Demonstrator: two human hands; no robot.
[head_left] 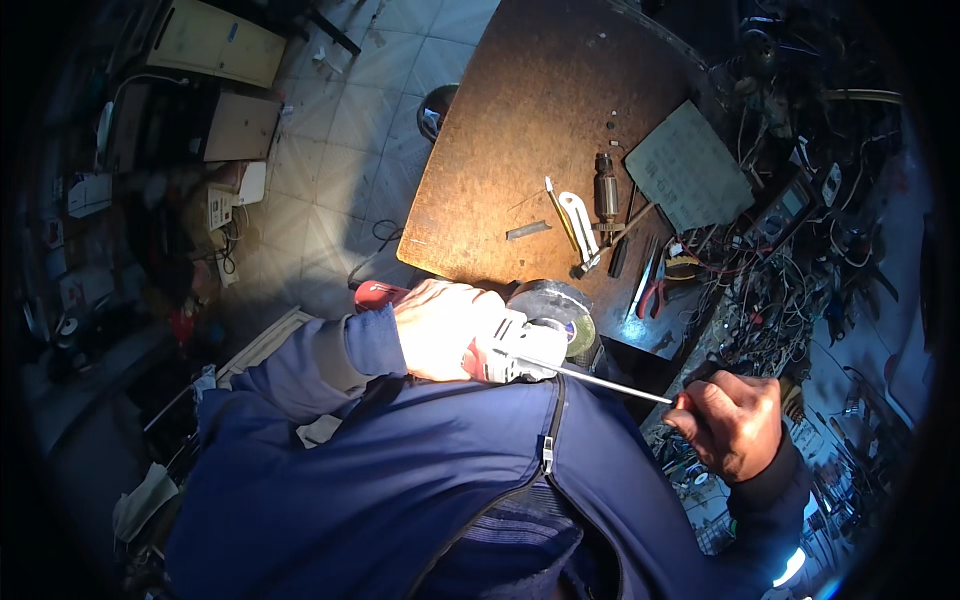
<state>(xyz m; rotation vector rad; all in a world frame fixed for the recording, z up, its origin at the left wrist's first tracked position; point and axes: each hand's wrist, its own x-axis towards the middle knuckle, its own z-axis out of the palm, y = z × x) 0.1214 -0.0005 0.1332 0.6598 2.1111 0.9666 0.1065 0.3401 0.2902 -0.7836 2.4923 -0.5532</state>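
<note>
An angle grinder (pixel 512 352) with a red body and a pale metal head lies across my front, at the near edge of the table. Wrapped round its body is my left hand (pixel 440 325). A dark round guard (pixel 545 300) and a greenish disc (pixel 581 336) show at the far side of the head. My right hand (pixel 735 422) is closed on the handle of a screwdriver (pixel 618 387), mostly covered by the fingers. Its long thin shaft points left and reaches the grinder's head; the exact contact at the tip is too small to make out.
On the brown wooden table (pixel 500 130) lie a motor armature (pixel 606 188), a white slotted piece (pixel 578 222), red-handled pliers (pixel 652 295) and a grey-green board (pixel 690 168). Tangled wires (pixel 725 280) and a multimeter (pixel 786 210) crowd the right. Cabinets (pixel 215 45) stand far left.
</note>
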